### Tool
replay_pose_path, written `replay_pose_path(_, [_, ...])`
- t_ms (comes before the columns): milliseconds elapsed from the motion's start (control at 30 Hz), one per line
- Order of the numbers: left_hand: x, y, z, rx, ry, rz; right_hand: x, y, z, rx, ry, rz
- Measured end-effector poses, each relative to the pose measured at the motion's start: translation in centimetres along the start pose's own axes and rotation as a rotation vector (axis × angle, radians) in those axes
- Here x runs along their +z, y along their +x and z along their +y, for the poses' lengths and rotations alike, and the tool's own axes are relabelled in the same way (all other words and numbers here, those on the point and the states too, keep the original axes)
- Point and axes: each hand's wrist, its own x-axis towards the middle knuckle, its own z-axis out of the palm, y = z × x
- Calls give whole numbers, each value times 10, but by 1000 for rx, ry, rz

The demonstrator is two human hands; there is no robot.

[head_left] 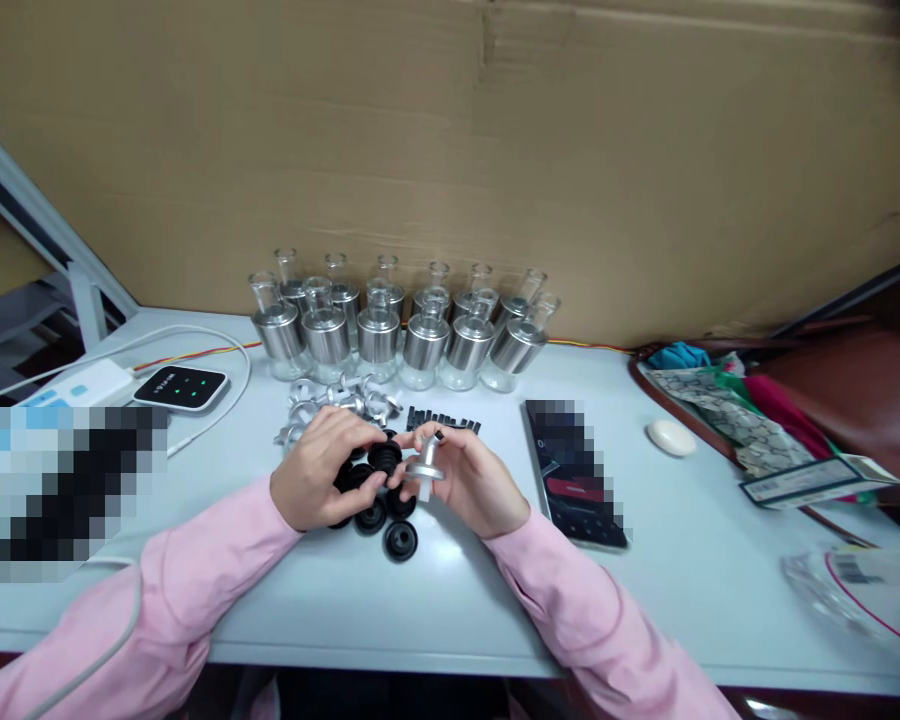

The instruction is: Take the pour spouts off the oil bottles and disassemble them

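Between its thumb and fingers my left hand (pixel 331 468) grips a black ribbed stopper (pixel 385 457). My right hand (pixel 484 480) is closed on a silver pourer spout (pixel 424 470) with a round flange and a small black piece at its upper end. The two parts are held close together but apart. More black stoppers (pixel 401 540) lie on the table under and in front of my left hand, some partly hidden by it. Behind my hands are a pile of silver spouts (pixel 345 395) and a row of small black pieces (pixel 444 420).
Several glass bottles with metal sleeves (pixel 379 335) stand in two rows before a cardboard wall (pixel 450 150). A phone (pixel 576 475) lies to the right, near a white oval object (pixel 671 437) and a brown bag (pixel 817 400). At left are a black-topped device (pixel 181 388) and cables.
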Motion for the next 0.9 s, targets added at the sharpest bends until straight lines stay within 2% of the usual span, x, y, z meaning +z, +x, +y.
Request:
replay_pose_path(300, [1, -1, -3, -27, 8, -29, 6, -1, -2, 1, 15, -33])
replay_pose_path(767, [-1, -1, -6, 56, 86, 33, -1, 0, -7, -55, 88, 45])
replay_pose_path(900, [-3, 1, -3, 28, 121, 22, 1, -1, -7, -51, 50, 52])
